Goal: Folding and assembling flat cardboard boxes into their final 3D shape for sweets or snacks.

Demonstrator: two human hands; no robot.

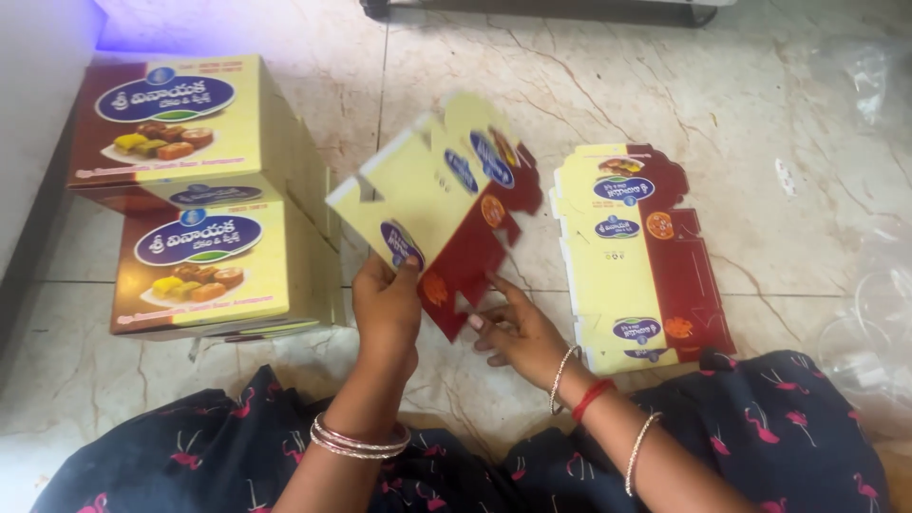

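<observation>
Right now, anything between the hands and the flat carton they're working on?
Nothing visible. The left hand already grips the flat carton at its lower edge. The right hand is at its maroon flap, fingers apparently touching. The stack of flat cartons lies clear, to the right.

Both hands hold a flat carton (437, 204) above the floor (741, 114). Left hand (388, 309) grips its edge; right hand (518, 328) touches beneath. More flats (636, 256) lie beside.

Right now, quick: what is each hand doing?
Left hand: closed on the flat box blank, gripping its lower edge.
Right hand: fingers open, touching the blank's maroon flap.
</observation>
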